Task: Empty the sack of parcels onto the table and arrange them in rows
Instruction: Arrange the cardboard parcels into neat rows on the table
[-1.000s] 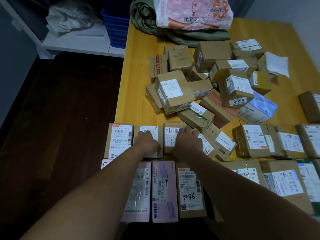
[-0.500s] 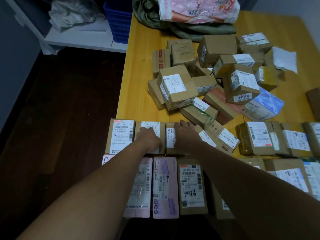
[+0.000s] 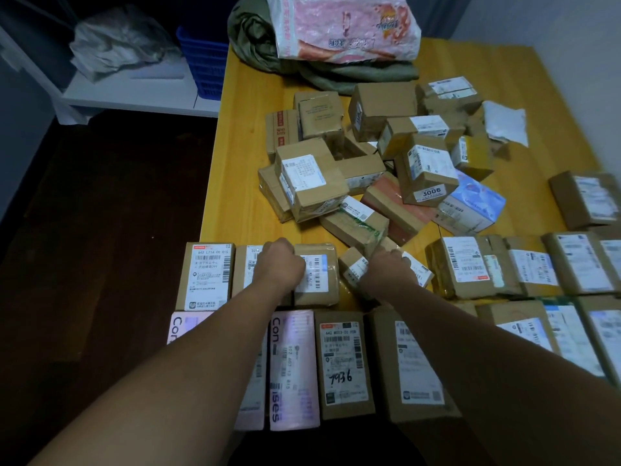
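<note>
Brown labelled parcels lie in two rows along the near edge of the yellow table. In the second row, my left hand rests with curled fingers on a small brown parcel, right beside another labelled parcel. Further right, my right hand grips a tilted parcel that lies askew in the gap of that row. A loose heap of unsorted parcels fills the table's middle. The olive sack lies crumpled at the far edge.
A pink printed plastic bag sits on the sack. A white padded envelope lies at the heap's right. Left of the table are dark floor, a white shelf and a blue crate. Pink boxes sit in the nearest row.
My right hand left the third parcel of the second row and moved right onto the tilted parcel. My left hand shifted slightly right. The third parcel now shows uncovered.
</note>
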Available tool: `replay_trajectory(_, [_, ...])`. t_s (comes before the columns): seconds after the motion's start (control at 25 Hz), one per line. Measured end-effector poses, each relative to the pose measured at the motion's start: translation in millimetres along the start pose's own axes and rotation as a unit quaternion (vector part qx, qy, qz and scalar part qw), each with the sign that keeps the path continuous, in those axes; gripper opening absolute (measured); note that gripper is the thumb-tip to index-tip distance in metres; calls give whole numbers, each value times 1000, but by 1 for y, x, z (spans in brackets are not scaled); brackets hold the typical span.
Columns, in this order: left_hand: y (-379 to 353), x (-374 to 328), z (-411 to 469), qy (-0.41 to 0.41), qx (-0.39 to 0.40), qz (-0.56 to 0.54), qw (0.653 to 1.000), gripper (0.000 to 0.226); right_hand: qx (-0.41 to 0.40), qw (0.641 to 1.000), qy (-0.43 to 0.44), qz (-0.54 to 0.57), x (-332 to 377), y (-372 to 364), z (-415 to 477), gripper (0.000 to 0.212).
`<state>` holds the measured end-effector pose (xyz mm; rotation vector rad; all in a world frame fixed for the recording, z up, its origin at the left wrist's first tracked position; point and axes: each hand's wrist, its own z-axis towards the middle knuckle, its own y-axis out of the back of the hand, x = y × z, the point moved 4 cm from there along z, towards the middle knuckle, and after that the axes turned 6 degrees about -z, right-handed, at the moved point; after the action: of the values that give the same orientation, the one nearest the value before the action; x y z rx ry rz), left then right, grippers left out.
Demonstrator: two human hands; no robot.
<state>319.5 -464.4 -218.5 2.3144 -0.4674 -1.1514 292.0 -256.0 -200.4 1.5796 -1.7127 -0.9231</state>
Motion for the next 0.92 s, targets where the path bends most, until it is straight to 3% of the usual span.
replay_trajectory(0.12, [-19, -15, -7, -4, 5, -42, 999, 23, 34, 999, 4, -7, -15, -15, 10, 73])
replay_trajectory(0.36, [-39, -16, -17, 24, -20, -92, 995, 23, 33, 997, 64, 29, -26, -26, 20, 48])
replay_trajectory(0.52, [-49, -20, -25, 62, -35, -126, 989, 22, 44, 994, 77, 57, -33, -7, 21, 46])
replay_trajectory(0.72, [-58, -49, -39, 63, -54, -150, 985, 8, 56, 976, 64, 199, -52, 33, 23, 51])
replay_trajectory(0.8, [-63, -58, -42, 82, -56, -201, 975, 2, 90, 947, 72, 298, -56, 44, 24, 35])
replay_trajectory(0.92, [-74, -70, -52, 135, -33, -308, 941, 16, 117, 922, 93, 357, -60, 49, 20, 19])
